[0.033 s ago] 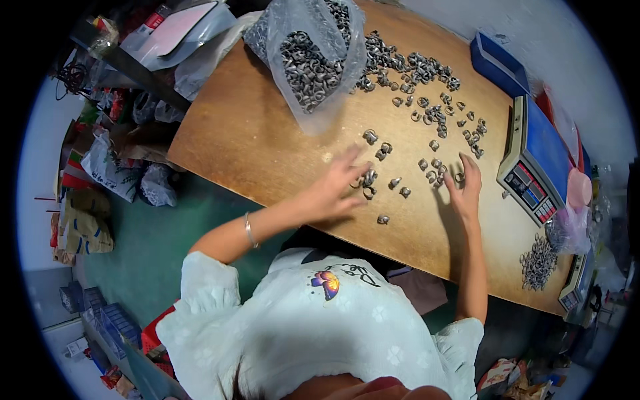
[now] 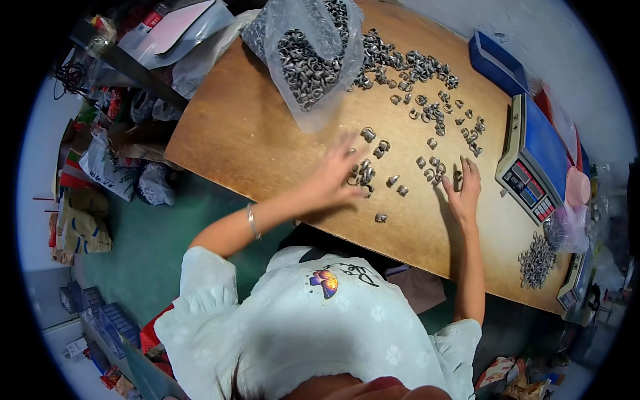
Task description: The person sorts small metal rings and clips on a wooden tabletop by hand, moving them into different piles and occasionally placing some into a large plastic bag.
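Note:
Grey metal rings lie across the wooden table. My left hand [image 2: 331, 179], a bracelet [image 2: 252, 221] on its wrist, hovers over a small cluster of rings [image 2: 364, 173]. Its fingers are spread and blurred, and they partly hide the cluster. My right hand [image 2: 465, 192] rests farther right with thumb and fingers apart. One ring [image 2: 458, 175] lies in the gap between them, and a few more rings [image 2: 434, 169] sit just left of the thumb. Between my hands are some loose rings [image 2: 393, 180], with a single ring [image 2: 381, 218] closer to the table's front edge.
A clear plastic bag [image 2: 313, 73] full of rings stands at the back, beside a spread pile [image 2: 420, 65]. On the right are a blue-topped scale [image 2: 540, 153], a blue tray [image 2: 499, 63] and a heap of thinner rings [image 2: 537, 261]. A second scale [image 2: 575, 283] sits at the right corner.
My left hand has moved slightly left and its fingers have fanned out over the cluster. The right hand has barely moved. The whole view has shifted a little.

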{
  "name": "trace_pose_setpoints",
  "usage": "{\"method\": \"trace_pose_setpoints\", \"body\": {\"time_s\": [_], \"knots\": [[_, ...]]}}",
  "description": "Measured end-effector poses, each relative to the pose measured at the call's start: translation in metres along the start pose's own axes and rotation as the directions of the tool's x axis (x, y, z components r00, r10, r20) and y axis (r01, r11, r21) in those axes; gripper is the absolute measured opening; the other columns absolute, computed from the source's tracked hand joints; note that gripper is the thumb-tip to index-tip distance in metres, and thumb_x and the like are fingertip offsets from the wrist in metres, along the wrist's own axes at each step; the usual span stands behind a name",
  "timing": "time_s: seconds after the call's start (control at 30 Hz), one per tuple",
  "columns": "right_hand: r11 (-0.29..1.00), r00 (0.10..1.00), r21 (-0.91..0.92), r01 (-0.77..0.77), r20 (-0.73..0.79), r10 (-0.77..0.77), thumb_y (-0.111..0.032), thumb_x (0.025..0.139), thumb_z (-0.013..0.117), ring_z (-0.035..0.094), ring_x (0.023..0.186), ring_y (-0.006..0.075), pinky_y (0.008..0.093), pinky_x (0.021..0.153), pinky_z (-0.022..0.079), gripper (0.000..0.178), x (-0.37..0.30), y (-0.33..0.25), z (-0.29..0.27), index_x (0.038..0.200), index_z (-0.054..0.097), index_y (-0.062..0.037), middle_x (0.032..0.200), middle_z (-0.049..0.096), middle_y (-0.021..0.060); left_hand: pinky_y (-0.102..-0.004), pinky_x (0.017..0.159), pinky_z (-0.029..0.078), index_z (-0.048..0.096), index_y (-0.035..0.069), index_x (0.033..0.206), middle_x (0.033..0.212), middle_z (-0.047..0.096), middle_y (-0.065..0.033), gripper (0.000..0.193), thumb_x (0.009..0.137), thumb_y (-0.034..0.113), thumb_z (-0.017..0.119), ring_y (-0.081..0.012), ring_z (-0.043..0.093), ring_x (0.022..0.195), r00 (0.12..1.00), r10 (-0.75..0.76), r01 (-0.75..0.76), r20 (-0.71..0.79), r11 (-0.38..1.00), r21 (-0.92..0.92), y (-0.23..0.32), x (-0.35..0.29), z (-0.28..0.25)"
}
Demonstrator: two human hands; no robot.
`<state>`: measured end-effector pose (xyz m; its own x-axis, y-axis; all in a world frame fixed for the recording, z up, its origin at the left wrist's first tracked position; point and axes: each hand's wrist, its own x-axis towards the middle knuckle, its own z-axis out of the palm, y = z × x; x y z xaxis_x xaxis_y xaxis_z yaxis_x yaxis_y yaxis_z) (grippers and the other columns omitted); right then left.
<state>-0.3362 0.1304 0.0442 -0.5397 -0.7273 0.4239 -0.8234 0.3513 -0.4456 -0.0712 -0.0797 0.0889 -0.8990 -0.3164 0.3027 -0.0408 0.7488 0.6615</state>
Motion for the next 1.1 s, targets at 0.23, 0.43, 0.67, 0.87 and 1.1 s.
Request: {"method": "trace_pose_setpoints", "body": {"time_s": [0.23,0.43,0.67,0.87,1.1], "knots": [[0.956,0.985,0.293,0.035,0.152,-0.083,-0.024,0.076,0.067,0.041,0.124,0.0356,0.0414,0.105,0.031,0.058,0.005,-0.042,0.026,0.126,0.048,-0.0009,0.128,0.049,0.0204,-0.0421,0.106,0.030,0.047,0.001,0.126,0.133,0.041,-0.0244,0.045,0.092,0.030,0.047,-0.0373,0.037,0.126,0.975,0.067,-0.063,0.210,0.998,-0.025,-0.031,0.053,0.042],[0.844,0.953,0.535,0.037,0.235,-0.191,-0.018,0.076,0.070,0.041,0.125,0.0356,0.0413,0.103,0.036,0.052,-0.009,-0.071,0.021,0.121,0.053,-0.0004,0.128,0.049,0.0181,-0.0390,0.100,0.038,0.049,0.002,0.124,0.128,0.046,-0.0199,0.039,0.087,0.011,0.055,-0.0341,0.046,0.118,0.993,0.112,-0.106,0.037,0.984,-0.140,0.005,0.009,0.038],[0.911,0.980,0.406,0.074,0.141,-0.143,-0.025,0.087,0.057,0.043,0.123,0.0357,0.0408,0.102,0.035,0.043,0.042,-0.032,0.034,0.122,0.052,-0.0017,0.127,0.049,0.0199,-0.0304,0.079,0.049,0.060,-0.001,0.110,0.100,0.064,-0.0127,0.023,0.089,0.005,0.053,-0.0185,0.061,0.092,0.790,0.090,0.439,0.606,0.607,-0.663,0.065,-0.072,0.023],[0.851,0.892,0.481,0.212,0.261,-0.370,-0.042,0.072,0.068,0.042,0.121,0.0349,0.0434,0.102,0.035,0.067,0.000,-0.077,0.027,0.123,0.051,-0.0026,0.127,0.048,0.0177,-0.0416,0.100,0.042,0.035,-0.008,0.132,0.133,0.041,-0.0277,0.043,0.097,0.016,0.038,-0.0338,0.047,0.120,0.481,0.005,0.714,0.877,-0.583,-0.388,0.021,-0.110,0.080],[0.877,0.846,0.353,0.328,0.304,-0.438,-0.044,0.064,0.076,0.042,0.119,0.0391,0.0480,0.098,0.036,0.064,-0.026,-0.112,0.016,0.114,0.059,-0.0067,0.124,0.050,0.0153,-0.0519,0.110,0.025,0.025,0.000,0.141,0.141,0.028,-0.0301,0.065,0.094,0.045,0.036,-0.0431,0.030,0.131,0.560,0.033,0.509,0.828,-0.802,-0.312,0.028,-0.099,0.099]]}}
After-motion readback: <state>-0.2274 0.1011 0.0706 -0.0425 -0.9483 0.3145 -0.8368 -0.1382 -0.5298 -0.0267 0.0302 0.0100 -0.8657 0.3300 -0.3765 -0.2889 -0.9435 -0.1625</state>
